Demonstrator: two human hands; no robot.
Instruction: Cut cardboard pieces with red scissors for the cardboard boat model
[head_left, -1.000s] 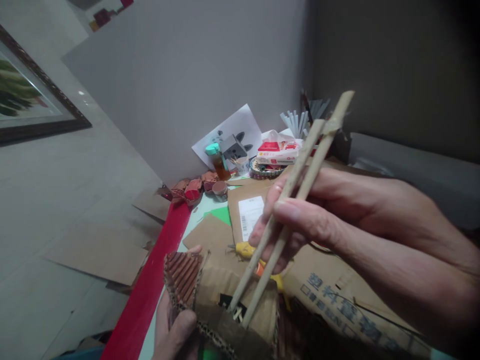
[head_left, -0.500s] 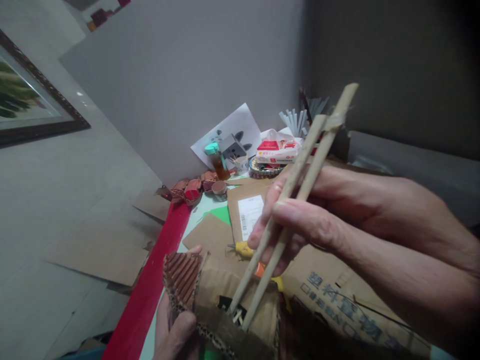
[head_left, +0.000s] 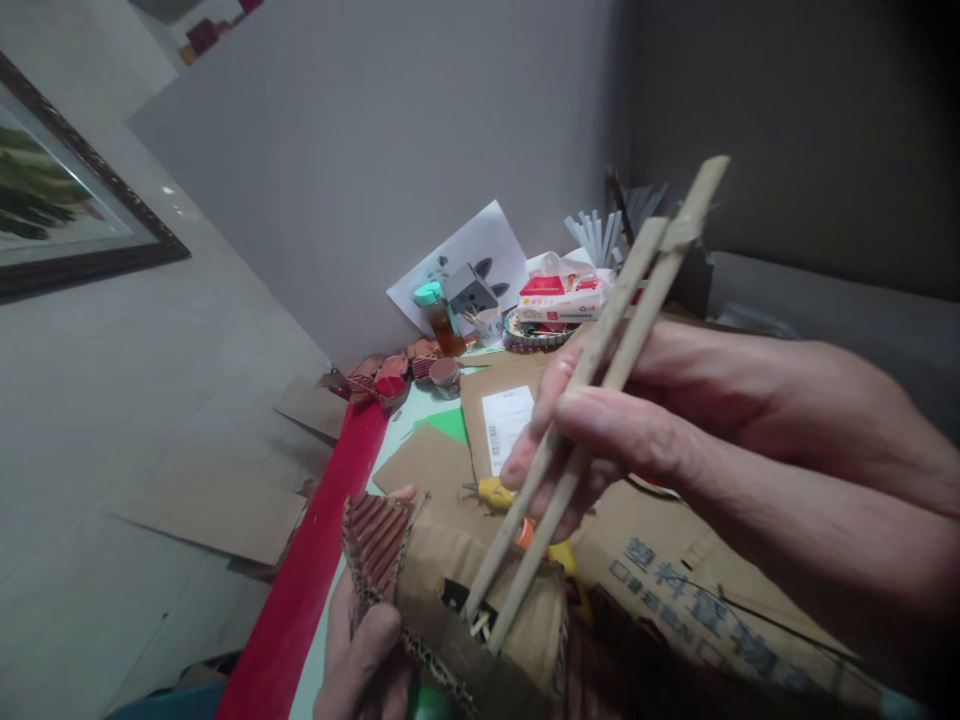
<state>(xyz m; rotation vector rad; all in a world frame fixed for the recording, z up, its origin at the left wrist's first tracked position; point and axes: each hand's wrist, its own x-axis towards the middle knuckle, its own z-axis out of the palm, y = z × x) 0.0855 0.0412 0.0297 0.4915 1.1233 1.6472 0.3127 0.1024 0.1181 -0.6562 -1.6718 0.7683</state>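
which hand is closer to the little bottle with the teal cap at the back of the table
Right. The right hand holds the two wooden sticks mid-table, nearer the teal-capped bottle. The left hand grips the cardboard piece at the near edge, farther off.

Head view (tilted) looks down, close in.

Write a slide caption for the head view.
Right hand pushes two pale wooden sticks into brown corrugated cardboard model held by left hand.
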